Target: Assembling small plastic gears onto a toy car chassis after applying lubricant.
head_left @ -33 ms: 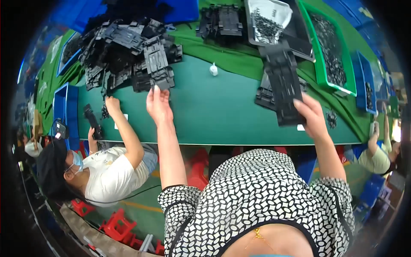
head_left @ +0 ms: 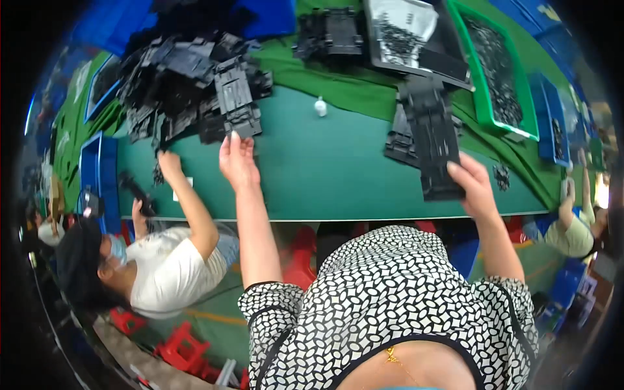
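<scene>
My right hand (head_left: 473, 185) grips the near end of a long black moulded plastic part (head_left: 434, 140), which looks like a toy car chassis. It is held above the right side of the table, over a few similar parts (head_left: 401, 140). My left hand (head_left: 239, 162) has its thumb and fingers closed at the near end of another such plastic part (head_left: 233, 91), dark grey, at the right edge of a large heap (head_left: 172, 78). The grip's underside is hidden.
A small white bottle (head_left: 320, 107) stands mid-table. Behind are stacked black parts (head_left: 335, 32), a grey tray (head_left: 448, 68) of small pieces and a green bin (head_left: 530, 123). Small black pieces (head_left: 501, 177) lie at right. At left, a co-worker (head_left: 175, 266) handles parts near a blue bin (head_left: 97, 169).
My right hand and its black plastic part have come slightly nearer to me. My left hand keeps its place at the heap. The co-worker's held part has shifted a little.
</scene>
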Demonstrator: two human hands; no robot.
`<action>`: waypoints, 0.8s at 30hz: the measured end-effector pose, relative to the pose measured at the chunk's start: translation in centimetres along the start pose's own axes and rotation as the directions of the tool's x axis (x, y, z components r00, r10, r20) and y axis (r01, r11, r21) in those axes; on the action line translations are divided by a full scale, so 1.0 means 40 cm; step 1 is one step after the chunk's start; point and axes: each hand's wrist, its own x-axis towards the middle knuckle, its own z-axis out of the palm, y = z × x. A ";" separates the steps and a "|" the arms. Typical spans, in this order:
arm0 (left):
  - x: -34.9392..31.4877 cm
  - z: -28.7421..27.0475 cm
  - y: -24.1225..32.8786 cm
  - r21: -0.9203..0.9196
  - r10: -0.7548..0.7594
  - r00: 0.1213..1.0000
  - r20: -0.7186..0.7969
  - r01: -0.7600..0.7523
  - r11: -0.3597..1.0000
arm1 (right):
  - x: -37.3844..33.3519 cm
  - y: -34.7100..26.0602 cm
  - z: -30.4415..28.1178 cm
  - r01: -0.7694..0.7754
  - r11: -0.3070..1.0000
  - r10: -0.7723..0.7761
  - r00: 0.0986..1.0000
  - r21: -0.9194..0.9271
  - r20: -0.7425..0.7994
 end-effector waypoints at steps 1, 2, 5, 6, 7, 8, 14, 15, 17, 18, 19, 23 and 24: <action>0.020 -0.001 -0.011 0.008 0.005 1.000 0.013 -0.005 1.000 | -0.049 0.025 -0.001 -0.017 0.999 0.019 0.996 0.027 -0.087; 0.046 -0.002 -0.020 0.040 0.051 0.997 0.060 -0.053 0.998 | -0.093 0.065 -0.016 -0.061 0.993 0.073 0.990 0.099 -0.121; 0.115 0.001 -0.016 0.153 0.166 0.977 0.135 -0.186 0.971 | -0.220 0.119 0.005 -0.078 0.980 0.104 0.985 0.183 -0.135; 0.129 0.011 -0.012 0.132 0.213 0.970 0.113 -0.228 0.965 | -0.261 0.127 0.014 -0.070 0.988 0.089 0.986 0.137 -0.139; 0.161 0.018 -0.024 0.166 0.266 0.952 0.152 -0.290 0.942 | -0.292 0.139 0.010 -0.087 0.988 0.110 0.976 0.129 -0.188; 0.199 0.000 -0.023 0.301 0.288 0.947 0.144 -0.319 0.899 | -0.328 0.158 0.006 -0.100 0.991 0.117 0.970 0.092 -0.214; 0.311 -0.058 -0.123 0.640 0.421 0.894 0.154 -0.415 0.647 | -0.441 0.202 -0.048 -0.019 0.984 0.092 0.907 0.177 -0.412; 0.323 -0.068 -0.135 0.656 0.405 0.901 0.155 -0.400 0.640 | -0.441 0.198 -0.063 0.013 0.983 0.074 0.887 0.183 -0.456; 0.343 -0.070 -0.149 0.562 0.340 0.932 0.122 -0.347 0.751 | -0.419 0.201 -0.107 0.035 0.978 0.074 0.862 0.205 -0.501; 0.346 -0.068 -0.152 0.549 0.334 0.936 0.111 -0.338 0.764 | -0.399 0.203 -0.128 0.032 0.975 0.090 0.850 0.221 -0.518; 0.349 -0.073 -0.153 0.571 0.343 0.932 0.114 -0.344 0.746 | -0.374 0.204 -0.145 0.036 0.966 0.105 0.852 0.257 -0.512; 0.289 -0.049 -0.104 0.578 0.364 0.929 0.074 -0.337 0.743 | -0.226 0.166 -0.189 0.051 0.947 0.108 0.880 0.317 -0.463; 0.269 -0.062 -0.086 0.603 0.392 0.917 0.072 -0.353 0.716 | -0.182 0.146 -0.193 0.040 0.937 0.108 0.912 0.348 -0.396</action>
